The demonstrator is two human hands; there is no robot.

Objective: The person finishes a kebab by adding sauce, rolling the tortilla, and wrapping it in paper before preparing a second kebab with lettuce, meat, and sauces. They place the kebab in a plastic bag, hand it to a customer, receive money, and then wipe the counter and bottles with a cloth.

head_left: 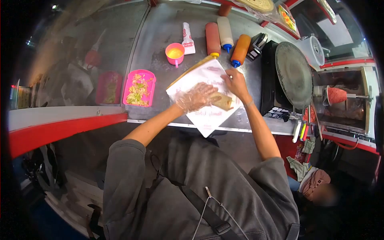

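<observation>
A printed white paper (205, 120) lies at an angle on the metal counter, its lower corner past the front edge. On it rests a rolled flatbread (222, 102). My left hand (197, 97), in a clear plastic glove, lies over the left end of the roll with its fingers stretched toward the right. The bare right hand (237, 83) is at the paper's upper right edge, thumb and fingers pinched on the paper. A brown board edge (188, 72) shows under the paper's upper left side.
Left of the paper are a pink tray of shredded salad (139, 89) and a pink cup (175, 54). Sauce bottles (213, 38) lie behind. On the right are a round griddle (294, 74), knives (297, 131) and a meat spit (336, 95).
</observation>
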